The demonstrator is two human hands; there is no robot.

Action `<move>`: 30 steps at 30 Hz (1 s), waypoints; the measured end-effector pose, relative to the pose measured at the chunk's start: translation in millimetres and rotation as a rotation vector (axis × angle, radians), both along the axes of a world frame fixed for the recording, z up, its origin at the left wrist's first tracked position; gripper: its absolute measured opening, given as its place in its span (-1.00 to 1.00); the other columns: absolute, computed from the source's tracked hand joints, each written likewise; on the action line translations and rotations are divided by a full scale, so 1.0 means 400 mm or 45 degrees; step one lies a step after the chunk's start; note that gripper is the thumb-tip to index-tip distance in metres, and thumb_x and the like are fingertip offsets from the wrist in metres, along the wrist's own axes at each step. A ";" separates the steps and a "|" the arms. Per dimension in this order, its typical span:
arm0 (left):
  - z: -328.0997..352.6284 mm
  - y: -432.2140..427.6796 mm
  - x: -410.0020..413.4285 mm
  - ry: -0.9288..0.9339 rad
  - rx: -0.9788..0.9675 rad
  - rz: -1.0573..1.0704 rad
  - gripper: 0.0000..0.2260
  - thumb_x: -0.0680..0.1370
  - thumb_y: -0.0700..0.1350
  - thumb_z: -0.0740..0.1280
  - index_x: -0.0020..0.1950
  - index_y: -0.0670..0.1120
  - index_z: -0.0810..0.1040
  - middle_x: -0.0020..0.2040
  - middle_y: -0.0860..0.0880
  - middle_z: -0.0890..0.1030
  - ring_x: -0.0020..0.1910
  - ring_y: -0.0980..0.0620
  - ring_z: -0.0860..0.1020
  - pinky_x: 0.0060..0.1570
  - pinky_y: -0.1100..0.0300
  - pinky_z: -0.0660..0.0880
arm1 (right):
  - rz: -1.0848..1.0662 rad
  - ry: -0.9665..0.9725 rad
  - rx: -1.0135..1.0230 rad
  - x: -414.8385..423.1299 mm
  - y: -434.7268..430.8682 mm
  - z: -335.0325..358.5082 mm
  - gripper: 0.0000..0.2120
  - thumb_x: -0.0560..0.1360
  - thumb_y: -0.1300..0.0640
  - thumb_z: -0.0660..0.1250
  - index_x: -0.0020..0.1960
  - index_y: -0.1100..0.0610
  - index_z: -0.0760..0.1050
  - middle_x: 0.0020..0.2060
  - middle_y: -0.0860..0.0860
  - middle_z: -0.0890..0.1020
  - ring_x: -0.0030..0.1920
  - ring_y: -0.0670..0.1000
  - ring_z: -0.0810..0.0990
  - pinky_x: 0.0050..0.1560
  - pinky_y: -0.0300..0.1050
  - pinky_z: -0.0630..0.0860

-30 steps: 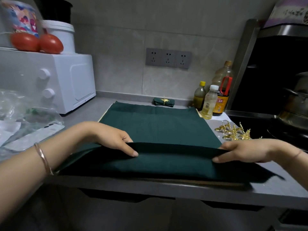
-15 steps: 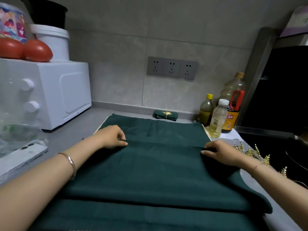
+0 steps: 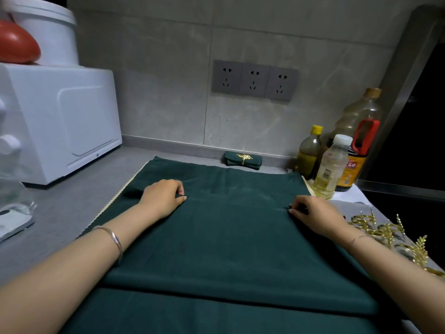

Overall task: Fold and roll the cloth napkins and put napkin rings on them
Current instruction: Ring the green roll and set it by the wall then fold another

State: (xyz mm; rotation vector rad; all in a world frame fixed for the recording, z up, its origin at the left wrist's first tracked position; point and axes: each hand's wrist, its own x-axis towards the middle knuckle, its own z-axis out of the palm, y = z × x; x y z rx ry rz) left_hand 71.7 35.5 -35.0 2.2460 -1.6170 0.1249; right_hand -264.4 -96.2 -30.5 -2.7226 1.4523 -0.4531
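Note:
A dark green cloth napkin [image 3: 231, 239] lies spread on the grey counter, its near part folded over away from me. My left hand [image 3: 162, 197] pinches the folded edge at its left end. At the right end of that edge my right hand [image 3: 310, 214] pinches it too. Both hands rest on the cloth with curled fingers. A finished rolled green napkin with a gold leaf ring [image 3: 243, 160] lies against the back wall. Several gold leaf napkin rings [image 3: 395, 237] lie on the counter to the right of my right forearm.
A white microwave [image 3: 60, 121] stands at the left with a red tomato [image 3: 16, 45] and a white bucket [image 3: 48, 32] on top. Oil and sauce bottles [image 3: 337, 155] stand at the back right beside a dark stove area. A phone [image 3: 12, 220] lies at the far left.
Both hands carried the napkin's near edge up off the counter's front and away from me, laying it down across the cloth. They now hold it in place further back.

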 end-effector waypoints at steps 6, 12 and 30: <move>0.004 -0.030 -0.003 -0.047 -0.046 0.065 -0.87 0.56 0.00 0.28 -0.15 0.00 0.43 -0.16 0.06 0.51 -0.03 -0.03 0.51 -0.16 0.18 0.31 | -0.006 -0.072 -0.103 0.023 -0.025 0.001 -0.86 0.51 0.02 0.34 -0.14 0.09 0.52 -0.20 0.00 0.63 -0.15 0.08 0.58 -0.29 -0.12 0.38; -0.002 -0.061 -0.002 -0.092 -0.014 0.136 -0.86 0.56 -0.02 0.28 -0.17 -0.01 0.41 -0.06 0.03 0.59 -0.01 -0.03 0.53 -0.14 0.18 0.27 | -0.040 -0.080 -0.148 0.039 -0.040 0.001 -0.87 0.49 0.05 0.37 -0.14 0.10 0.51 -0.21 0.01 0.63 -0.16 0.09 0.58 -0.29 -0.08 0.43; -0.025 0.207 -0.305 0.031 0.480 -0.269 -0.52 0.67 0.01 -0.10 0.55 -0.13 -0.03 0.57 -0.03 -0.02 0.54 -0.02 -0.05 0.49 0.01 -0.07 | 0.212 -0.197 0.179 0.224 0.367 -0.015 -0.56 0.58 0.24 0.09 0.45 0.20 0.25 0.48 0.07 0.26 0.47 0.01 0.22 0.44 -0.14 0.14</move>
